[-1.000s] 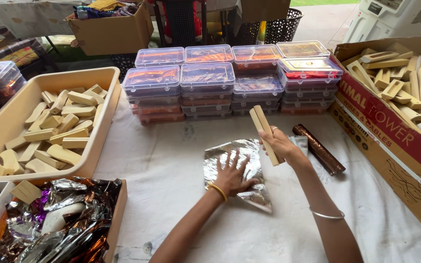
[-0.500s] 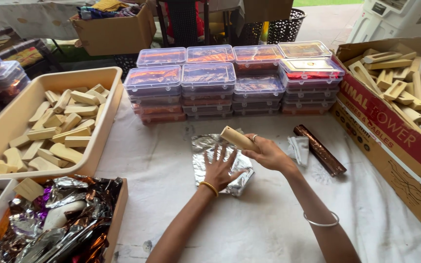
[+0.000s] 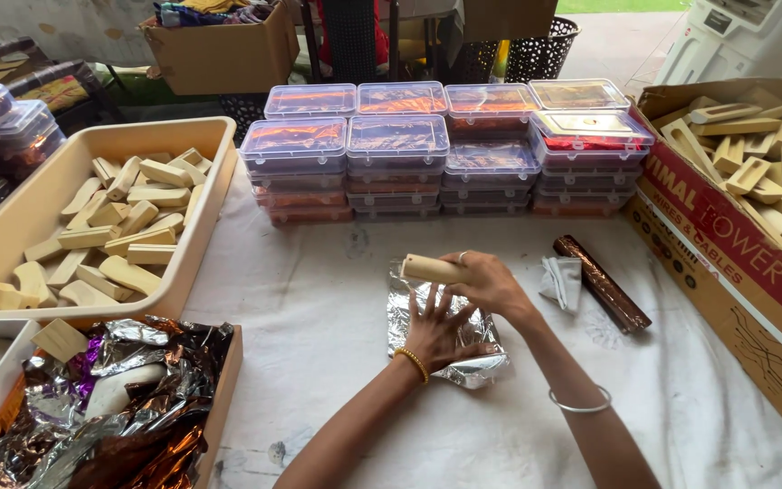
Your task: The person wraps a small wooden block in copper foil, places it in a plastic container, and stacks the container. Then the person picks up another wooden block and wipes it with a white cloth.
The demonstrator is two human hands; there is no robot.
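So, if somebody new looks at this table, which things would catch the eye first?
Probably the two hands at the centre: the left hand presses flat on a sheet of silver foil, while the right hand holds a pale wooden block over it. Behind them stand stacks of clear plastic boxes with orange contents. At the left, a cream tray is full of similar blocks.
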